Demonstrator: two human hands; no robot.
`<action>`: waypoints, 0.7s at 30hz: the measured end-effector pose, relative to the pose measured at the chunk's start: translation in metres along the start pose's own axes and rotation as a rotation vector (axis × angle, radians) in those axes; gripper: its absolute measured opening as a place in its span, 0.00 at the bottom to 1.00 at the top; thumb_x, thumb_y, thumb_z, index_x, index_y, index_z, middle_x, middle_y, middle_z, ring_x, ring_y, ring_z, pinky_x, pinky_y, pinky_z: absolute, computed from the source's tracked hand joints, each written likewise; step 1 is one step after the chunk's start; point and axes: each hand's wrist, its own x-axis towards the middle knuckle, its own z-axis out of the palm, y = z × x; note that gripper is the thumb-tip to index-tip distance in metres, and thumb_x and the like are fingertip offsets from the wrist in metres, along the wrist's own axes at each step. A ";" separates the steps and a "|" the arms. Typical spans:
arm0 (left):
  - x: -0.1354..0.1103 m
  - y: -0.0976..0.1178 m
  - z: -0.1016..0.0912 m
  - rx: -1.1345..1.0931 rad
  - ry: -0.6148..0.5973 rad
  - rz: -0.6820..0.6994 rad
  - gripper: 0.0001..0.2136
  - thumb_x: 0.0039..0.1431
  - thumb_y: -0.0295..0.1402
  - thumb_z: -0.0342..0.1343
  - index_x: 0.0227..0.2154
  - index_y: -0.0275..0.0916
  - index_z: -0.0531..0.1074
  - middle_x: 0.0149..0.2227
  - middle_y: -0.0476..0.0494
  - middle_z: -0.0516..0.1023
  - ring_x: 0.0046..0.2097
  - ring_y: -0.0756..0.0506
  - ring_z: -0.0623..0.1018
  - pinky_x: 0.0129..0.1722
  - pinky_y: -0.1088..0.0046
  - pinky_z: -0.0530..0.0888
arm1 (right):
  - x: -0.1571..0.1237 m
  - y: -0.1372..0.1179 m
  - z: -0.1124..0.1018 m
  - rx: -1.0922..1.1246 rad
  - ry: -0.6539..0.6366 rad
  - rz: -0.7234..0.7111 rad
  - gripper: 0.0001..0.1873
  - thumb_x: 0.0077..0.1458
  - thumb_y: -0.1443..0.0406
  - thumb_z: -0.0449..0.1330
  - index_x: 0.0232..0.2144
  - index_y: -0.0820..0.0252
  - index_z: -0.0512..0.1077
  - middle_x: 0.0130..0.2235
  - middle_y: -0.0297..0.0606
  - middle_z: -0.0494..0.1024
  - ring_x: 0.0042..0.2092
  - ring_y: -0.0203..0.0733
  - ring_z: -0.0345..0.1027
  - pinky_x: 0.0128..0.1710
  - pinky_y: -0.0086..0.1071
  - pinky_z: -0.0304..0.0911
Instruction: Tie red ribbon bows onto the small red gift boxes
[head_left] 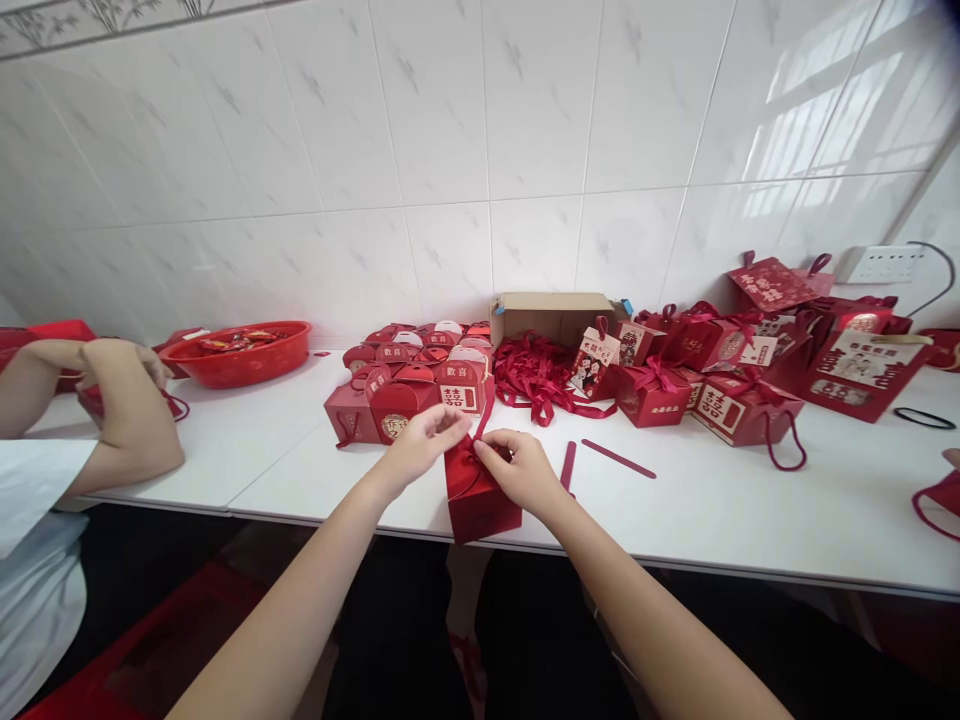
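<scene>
A red gift box (484, 508) stands at the table's front edge, right before me. Dark red ribbon (486, 415) rises from its top between my two hands. My left hand (431, 440) is at the box's upper left, thumb and fingers closed on the ribbon. On the other side, my right hand (517, 462) pinches the ribbon at the top of the box, fingers curled. The exact spot where the ribbon crosses is partly hidden by my fingers. Close behind my left hand sit several red boxes (397, 400) with gold and white print.
Loose red ribbons (536, 370) spill from a cardboard box (551, 305) at the wall. Two ribbon strips (619, 458) lie right of my hand. Tied boxes (656, 395) crowd the right. Leftward are a red basin (240, 368) and another person's arm (135, 420).
</scene>
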 end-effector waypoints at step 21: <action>-0.025 -0.030 0.024 0.099 0.123 0.266 0.15 0.51 0.31 0.58 0.40 0.41 0.61 0.38 0.44 0.76 0.45 0.46 0.76 0.50 0.66 0.68 | -0.008 -0.002 0.006 0.025 0.172 0.031 0.08 0.50 0.67 0.55 0.31 0.59 0.73 0.33 0.38 0.79 0.35 0.41 0.72 0.38 0.33 0.67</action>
